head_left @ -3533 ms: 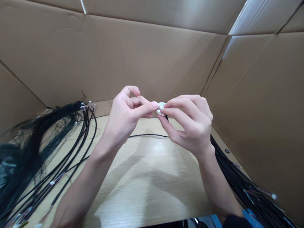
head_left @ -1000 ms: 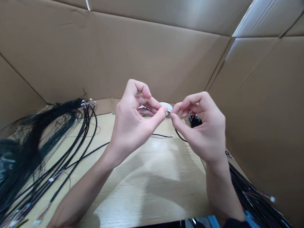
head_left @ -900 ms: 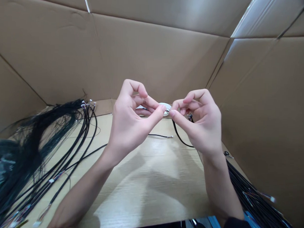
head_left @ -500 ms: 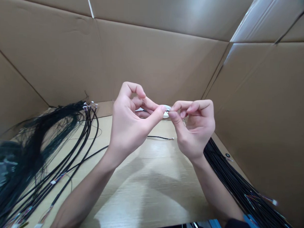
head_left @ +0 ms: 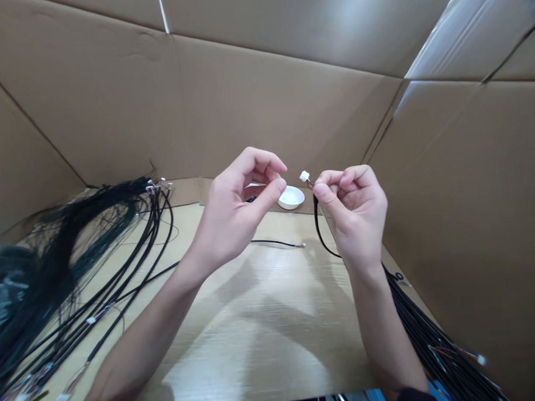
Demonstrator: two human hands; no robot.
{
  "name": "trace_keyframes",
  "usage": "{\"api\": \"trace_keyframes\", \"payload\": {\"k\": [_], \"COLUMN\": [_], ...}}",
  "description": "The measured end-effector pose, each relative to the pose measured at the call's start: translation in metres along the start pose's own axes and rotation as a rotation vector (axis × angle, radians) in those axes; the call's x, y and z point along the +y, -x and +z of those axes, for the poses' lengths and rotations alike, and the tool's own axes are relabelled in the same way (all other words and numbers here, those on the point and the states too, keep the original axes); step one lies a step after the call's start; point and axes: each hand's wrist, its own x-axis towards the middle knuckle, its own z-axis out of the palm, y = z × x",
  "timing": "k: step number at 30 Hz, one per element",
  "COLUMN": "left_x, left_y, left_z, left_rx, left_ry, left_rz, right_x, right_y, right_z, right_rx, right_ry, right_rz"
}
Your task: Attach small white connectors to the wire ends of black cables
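- The right hand is raised above the counter, thumb and forefinger pinched tight on the end of a black cable, just behind its small white connector.
- The connector sticks out past the fingertips, pointing up and to the left, toward the left hand; its long axis follows that slant.
- Below the pinch, the cable drops under the right hand and curves off to the right, low over the counter.
- The left hand is held at the same height, near the connector but not touching it. Thumb and forefinger are pressed together; whether anything sits between them cannot be told.
- A small white dish stands on the counter behind and between the two hands, near the cardboard wall.
- A single loose black cable lies flat on the counter beneath the hands, running left to right.
- A thick bundle of black cables fans over the left side of the counter, with its small connector ends near the back.
- Another bundle of black cables runs along the right edge, beside the right forearm.
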Motion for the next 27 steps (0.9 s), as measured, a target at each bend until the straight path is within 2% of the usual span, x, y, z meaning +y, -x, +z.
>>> {"api": "trace_keyframes", "payload": {"k": [3,7,10,14,20,22,27], "left_x": [0.002,-0.006,-0.017,-0.023,-0.017,-0.017,-0.025], "left_y": [0.002,0.002,0.001,0.003,0.004,0.003,0.002], "left_z": [-0.001,0.002,0.002,0.0,-0.002,-0.002,-0.001], "left_rx": [-0.036,-0.019,0.009,-0.002,-0.076,-0.097,0.019], "left_ry": [-0.221,-0.62,-0.689,-0.637,-0.486,-0.507,-0.667], "left_rz": [0.191,0.594,0.804,0.859,0.683,0.674,0.992], "right_x": [-0.005,-0.015,-0.023,-0.031,-0.038,-0.038,-0.03], "right_y": [-0.002,0.001,0.003,0.005,0.006,0.006,0.004], "right_z": [-0.006,-0.009,-0.01,-0.01,-0.009,-0.008,-0.007], "right_rx": [-0.047,-0.146,-0.189,-0.211,-0.228,-0.23,-0.202], "right_ry": [-0.038,-0.139,-0.199,-0.19,-0.152,-0.165,-0.188], "right_rz": [0.019,0.157,0.275,0.346,0.344,0.356,0.374]}}
